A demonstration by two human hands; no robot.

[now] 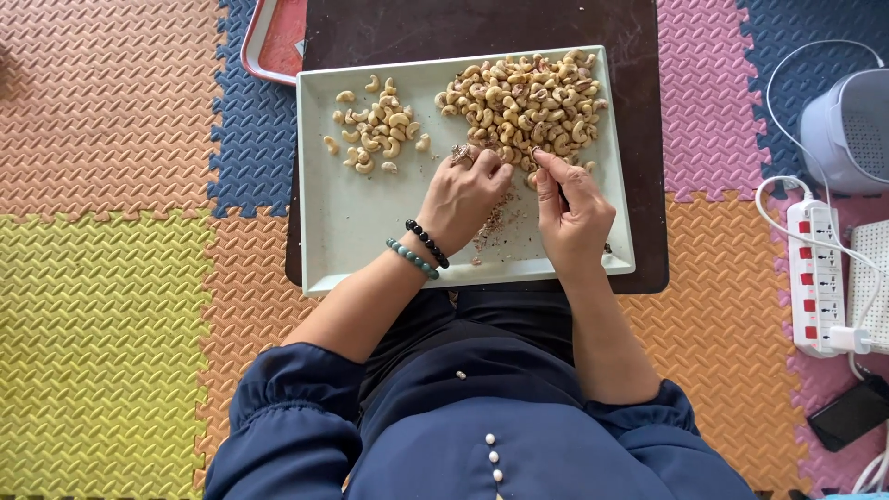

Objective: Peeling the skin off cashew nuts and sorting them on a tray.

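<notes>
Person sat on foam mats, head view looking down at a pale tray set on a dark board.

Left hand lay over the tray middle, fingers curled in, tips pinched together near the lower edge of the big pile; it looked to grip a small nut, but the nut itself was hidden, so cannot tell for sure. Ring on one finger, black and green bead bracelets on the wrist.

Right hand sat just beside the left, fingers closed around a thin dark tool, thumb and forefinger tip touching the pile's near edge.

Big pile: cashews with skin on, brownish, filling the tray's far right part. Small pile: paler peeled cashews, far left part of the tray, well apart from the big one. Skin scraps were scattered on the tray between the two hands.

A red tray poked out past the far left corner of the board. To the right on the mats: a white power strip with cables, a pale grey container, a black phone-like object. Dark blue sleeves and dress filled the frame bottom.
</notes>
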